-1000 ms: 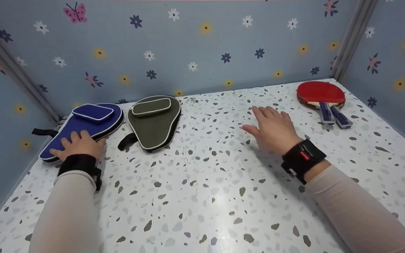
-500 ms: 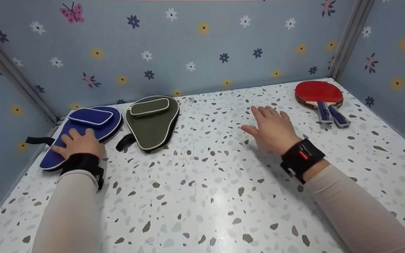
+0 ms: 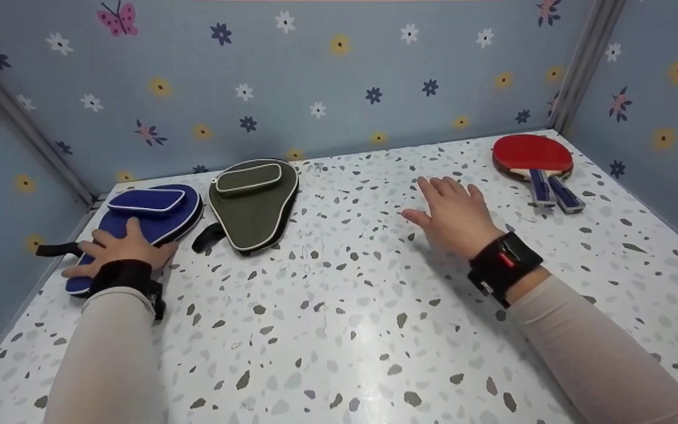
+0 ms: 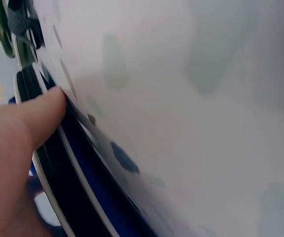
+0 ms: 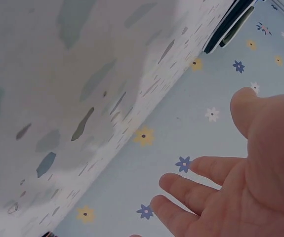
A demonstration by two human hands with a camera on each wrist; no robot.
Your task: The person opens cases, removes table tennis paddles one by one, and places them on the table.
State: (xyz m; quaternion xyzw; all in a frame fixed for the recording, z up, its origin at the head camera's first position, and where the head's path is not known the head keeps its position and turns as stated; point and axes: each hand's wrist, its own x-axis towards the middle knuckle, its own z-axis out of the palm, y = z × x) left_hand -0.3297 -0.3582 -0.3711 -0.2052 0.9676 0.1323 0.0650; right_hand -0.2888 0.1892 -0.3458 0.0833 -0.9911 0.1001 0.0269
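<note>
My left hand (image 3: 121,252) lies over a blue table tennis bat case (image 3: 139,227) at the left of the table, fingers spread across its narrow lower half. In the left wrist view, the thumb (image 4: 45,111) touches the dark zipped side (image 4: 58,168) of the case. My right hand (image 3: 457,218), its fingers extended, holds nothing and hovers over the table right of the middle. An olive-green bat case (image 3: 253,212) lies just right of the blue one. Two table tennis bats with blue handles rest at the far right; the upper one shows a red face (image 3: 533,154).
A black strap (image 3: 56,249) sticks out left of the blue case, and another strap (image 3: 208,237) lies beside the green one. Flower-patterned panels (image 3: 327,76) enclose the speckled white table (image 3: 339,294) at the back and both sides.
The blue case has slid toward me and turned slightly, under my left hand. The left fingers, bent half a second ago, are now spread wider. My right hand keeps its place.
</note>
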